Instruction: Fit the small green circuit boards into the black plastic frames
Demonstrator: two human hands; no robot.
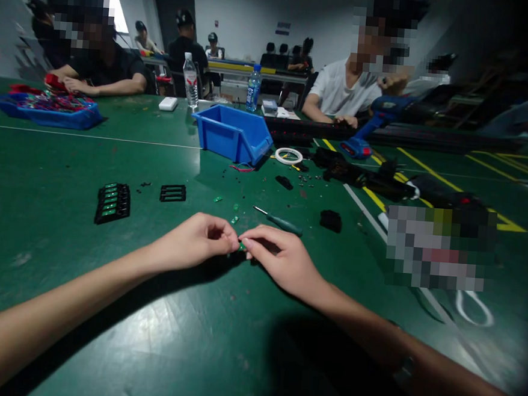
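Note:
Fingertips of my left hand (202,239) and my right hand (280,256) meet over the green table (145,340). Between them is a small green circuit board (241,246), pinched by both hands and mostly covered by the fingers. Just beyond lie a few more small green boards (235,220). A screwdriver (280,221) with a dark green handle rests past my right hand. To the left are a black frame with slots (173,193) and a black holder with several green boards in it (113,203).
A blue bin (232,134) stands ahead, with a white ring (288,156) and scattered screws beside it. Farther right are a blue drill (372,127) and a black part (331,221). A blue tray of wires (48,110) is far left. People sit across the table.

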